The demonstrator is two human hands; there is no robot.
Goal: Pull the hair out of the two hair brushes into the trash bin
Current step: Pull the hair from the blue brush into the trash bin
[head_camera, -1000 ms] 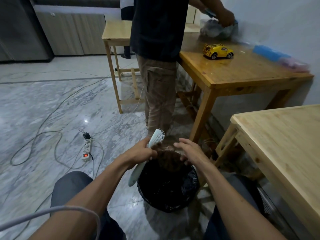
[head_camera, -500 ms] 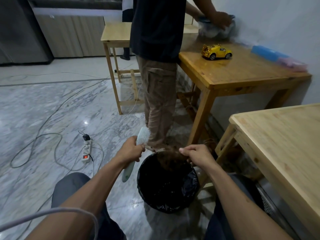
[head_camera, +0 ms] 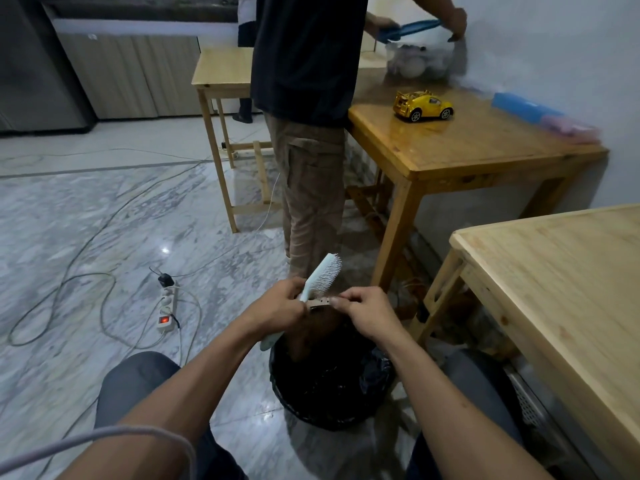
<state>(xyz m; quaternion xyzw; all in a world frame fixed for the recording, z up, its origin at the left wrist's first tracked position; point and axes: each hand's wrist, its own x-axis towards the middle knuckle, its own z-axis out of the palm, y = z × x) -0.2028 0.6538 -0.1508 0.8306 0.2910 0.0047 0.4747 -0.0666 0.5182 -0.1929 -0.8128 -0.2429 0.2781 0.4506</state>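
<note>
right hand [head_camera: 367, 315] back at brush [head_camera: 320, 277] — hands rejoined

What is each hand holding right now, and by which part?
The left hand grips the light-blue hair brush at the base of its head. The right hand pinches a small tan clip-like piece by its end.

Both forearms reach forward, left hand [head_camera: 278, 306] and right hand [head_camera: 369, 315] clenched close together.
</note>
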